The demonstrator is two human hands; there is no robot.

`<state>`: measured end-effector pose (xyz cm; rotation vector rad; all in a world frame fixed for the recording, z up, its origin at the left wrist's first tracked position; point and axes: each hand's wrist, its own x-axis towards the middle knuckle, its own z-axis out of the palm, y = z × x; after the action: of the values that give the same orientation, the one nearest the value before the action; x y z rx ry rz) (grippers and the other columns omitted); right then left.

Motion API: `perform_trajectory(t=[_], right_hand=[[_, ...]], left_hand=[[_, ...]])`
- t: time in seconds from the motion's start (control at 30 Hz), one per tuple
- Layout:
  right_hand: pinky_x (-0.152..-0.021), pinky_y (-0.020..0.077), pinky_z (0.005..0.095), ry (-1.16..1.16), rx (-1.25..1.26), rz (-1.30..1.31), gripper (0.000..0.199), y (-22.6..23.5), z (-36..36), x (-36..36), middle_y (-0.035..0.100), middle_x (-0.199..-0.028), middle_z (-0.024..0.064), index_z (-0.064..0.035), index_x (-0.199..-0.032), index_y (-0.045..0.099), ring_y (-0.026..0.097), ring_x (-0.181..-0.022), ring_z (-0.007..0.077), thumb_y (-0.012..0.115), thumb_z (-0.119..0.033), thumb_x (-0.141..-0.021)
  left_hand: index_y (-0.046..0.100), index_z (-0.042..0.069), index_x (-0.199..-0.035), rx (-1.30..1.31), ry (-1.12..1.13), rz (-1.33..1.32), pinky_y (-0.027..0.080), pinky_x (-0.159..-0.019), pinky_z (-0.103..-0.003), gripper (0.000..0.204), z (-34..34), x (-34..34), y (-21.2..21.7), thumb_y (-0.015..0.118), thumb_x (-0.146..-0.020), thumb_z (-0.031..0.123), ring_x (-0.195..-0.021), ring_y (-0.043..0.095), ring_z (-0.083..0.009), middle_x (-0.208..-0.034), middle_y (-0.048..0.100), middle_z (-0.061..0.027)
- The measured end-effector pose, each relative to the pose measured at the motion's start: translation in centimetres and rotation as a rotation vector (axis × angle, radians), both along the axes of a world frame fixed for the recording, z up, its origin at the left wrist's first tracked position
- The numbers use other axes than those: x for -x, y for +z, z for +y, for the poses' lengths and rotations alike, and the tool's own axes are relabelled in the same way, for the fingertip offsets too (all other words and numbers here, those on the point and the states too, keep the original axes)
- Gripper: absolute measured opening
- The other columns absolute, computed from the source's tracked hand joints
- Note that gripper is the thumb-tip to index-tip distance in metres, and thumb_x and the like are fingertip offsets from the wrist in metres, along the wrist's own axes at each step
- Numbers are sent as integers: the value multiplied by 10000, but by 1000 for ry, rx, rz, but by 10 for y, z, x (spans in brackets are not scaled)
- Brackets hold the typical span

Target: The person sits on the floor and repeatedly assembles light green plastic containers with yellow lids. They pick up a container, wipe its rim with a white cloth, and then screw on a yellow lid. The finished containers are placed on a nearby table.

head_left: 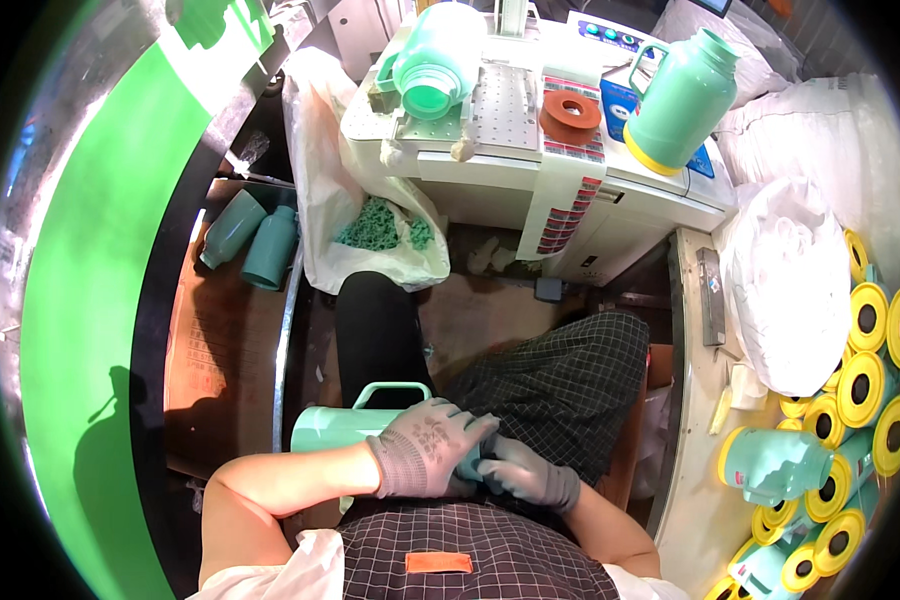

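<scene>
Across my lap lies a mint-green handled jug shell (332, 428), its handle facing away from me and its base to the left. Over its right end curls my left hand (425, 445) in a grey work glove, closed on it. My right hand (532, 472), gloved too, is closed against that same end. A bit of teal shows between the hands; the fingers hide what the right one grips. On the white machine ahead lies another mint-green jug (440, 75), mouth toward me. A jug with a yellow base (682, 100) stands upright at its right.
A green conveyor belt (90, 300) runs along the left. Two teal bottles (270, 248) lie in a carton beside it. A white bag (320, 200) holds green shavings. An orange tape roll (570, 118) sits on a label strip. Several yellow-based jugs (778, 465) are piled at right.
</scene>
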<state>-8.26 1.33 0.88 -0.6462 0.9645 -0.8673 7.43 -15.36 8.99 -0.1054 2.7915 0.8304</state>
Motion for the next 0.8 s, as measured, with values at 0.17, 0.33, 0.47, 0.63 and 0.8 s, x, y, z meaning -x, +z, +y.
perform_trajectory(t=[0.17, 0.33, 0.47, 0.63, 0.8], right_hand=[[-903, 557, 473, 180, 423, 408, 318, 5, -23, 8, 726, -1045, 203, 28, -1188, 669, 706, -962, 377, 583, -187, -969], [-767, 589, 429, 155, 581, 753, 226, -13, -11, -10, 722, -923, 194, 14, -1000, 709, 710, -793, 345, 733, -177, -883], [-572, 548, 363, -487, 806, 824, 60, 17, 5, -15, 676, -801, 119, -51, -908, 688, 679, -650, 230, 742, -72, -920], [-718, 576, 345, -1184, 886, 1071, 181, 39, -45, 15, 660, -889, 122, 18, -1164, 605, 626, -753, 203, 504, -37, -1024], [-925, 585, 430, -686, 770, 944, 689, 55, -206, -8, 453, -1544, 318, -3, -1528, 483, 700, -1062, 418, 731, 29, -885]], left_hand=[[542, -14, -1423, -68, 73, -25, 533, -1003, -440, 865, -9, -7, 7, 870, -767, 445, -1076, 713, -348, -1161, 722, -191], [542, 14, -1432, 201, -55, -233, 562, -909, -432, 861, 10, 3, 18, 846, -770, 474, -982, 744, -302, -1062, 743, -173], [546, 27, -1419, 147, 183, -128, 573, -879, -429, 835, -8, -30, 18, 828, -761, 457, -956, 752, -311, -974, 752, -151], [557, 60, -1433, 107, 344, -355, 569, -942, -455, 879, -25, -95, -2, 832, -755, 547, -1043, 756, -325, -1113, 765, -178], [575, 82, -1417, -24, 339, -277, 546, -977, -445, 826, -44, -92, 15, 858, -772, 514, -1102, 737, -329, -1205, 739, -175]])
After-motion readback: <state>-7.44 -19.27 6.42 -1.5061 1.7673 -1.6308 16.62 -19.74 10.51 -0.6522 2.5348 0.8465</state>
